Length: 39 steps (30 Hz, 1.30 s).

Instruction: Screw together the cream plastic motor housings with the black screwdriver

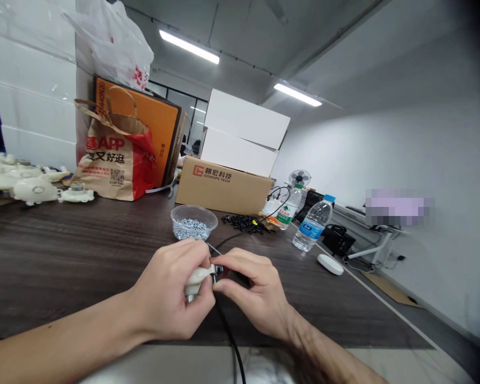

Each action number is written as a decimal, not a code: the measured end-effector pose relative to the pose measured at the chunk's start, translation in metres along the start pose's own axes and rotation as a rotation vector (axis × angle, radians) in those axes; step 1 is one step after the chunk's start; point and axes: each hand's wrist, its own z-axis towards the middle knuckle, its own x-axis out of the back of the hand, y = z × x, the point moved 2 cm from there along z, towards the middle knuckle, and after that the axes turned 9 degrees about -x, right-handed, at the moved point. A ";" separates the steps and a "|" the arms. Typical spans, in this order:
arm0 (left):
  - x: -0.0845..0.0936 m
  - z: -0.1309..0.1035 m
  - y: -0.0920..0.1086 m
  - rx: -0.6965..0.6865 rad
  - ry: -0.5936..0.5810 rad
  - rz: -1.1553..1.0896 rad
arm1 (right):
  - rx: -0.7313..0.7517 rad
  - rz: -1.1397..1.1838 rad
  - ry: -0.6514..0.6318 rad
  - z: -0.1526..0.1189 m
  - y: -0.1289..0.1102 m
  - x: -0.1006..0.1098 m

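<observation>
My left hand is wrapped round an off-white moulded plastic part, and its fingers cover most of it. A small black clip-like piece sits at the right end of that part. Thumb and forefinger of my right hand pinch this black piece against the white part. Both hands are above the dark table, close to its front edge. Just beyond them stands a clear plastic bowl with many small silvery screws. A black cable runs beneath the hands.
Small black pieces lie heaped right of the bowl. Two water bottles and a white oval object stand or lie at right. Behind are a cardboard box and paper bag. More off-white parts sit far left.
</observation>
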 end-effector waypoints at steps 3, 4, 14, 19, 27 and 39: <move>0.001 0.000 0.002 -0.058 0.002 -0.010 | 0.035 0.007 0.014 -0.003 0.001 0.000; 0.001 0.000 0.003 -0.074 0.001 -0.011 | 0.048 0.009 0.017 -0.003 0.001 -0.001; 0.001 -0.003 0.005 -0.132 -0.007 0.006 | 0.092 -0.022 0.014 -0.005 0.000 -0.001; 0.001 -0.003 0.006 -0.111 -0.011 -0.017 | 0.109 -0.029 0.027 -0.005 0.001 -0.001; 0.002 -0.001 0.007 -0.135 -0.010 -0.017 | 0.094 0.009 0.023 -0.005 0.000 0.000; 0.004 0.003 0.009 -0.148 0.026 -0.060 | 0.112 0.047 0.019 -0.007 -0.003 0.003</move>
